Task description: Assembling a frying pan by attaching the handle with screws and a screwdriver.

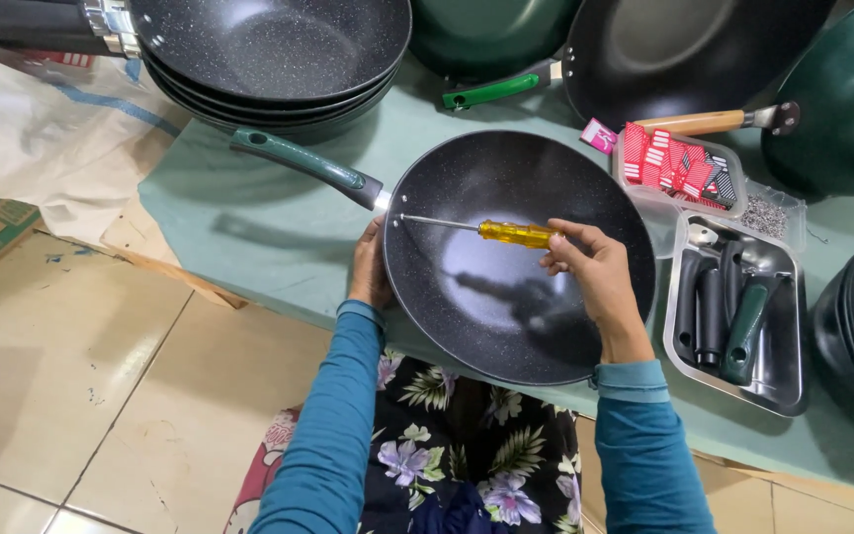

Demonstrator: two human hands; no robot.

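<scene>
Black speckled wok [506, 297] lying on green table cover [249, 227], tilted toward the body, near rim over the lap. Green handle [308, 163] sticking out to upper left from the rim.

Right hand [590, 267] closed around yellow handle of screwdriver [481, 228], fingers wrapped, thumb on top. Long axis of screwdriver nearly horizontal, slightly rising toward left: yellow grip at right, thin metal shaft pointing left across the bowl. Tip touching, or just beside, inner wall of wok right where green handle joins, approx. at the rivet/screw spot; exact contact too small to tell.

Left hand [370, 272] clasping outer left rim of wok, just below the handle joint, fingers mostly hidden behind the rim. So left hand much nearer to the joint than right hand; right hand well apart from it, w/ whole shaft length between.

Key relation: joint lying to the left of right-hand grip, in line w/ the shaft, and green handle continuing roughly same direction outward beyond the wall.

To the right: metal tray [788, 391] w/ spare black and green handles, clear box [679, 168] of red small parts. Stack of similar woks [279, 49] at top left, more pans along top edge.
</scene>
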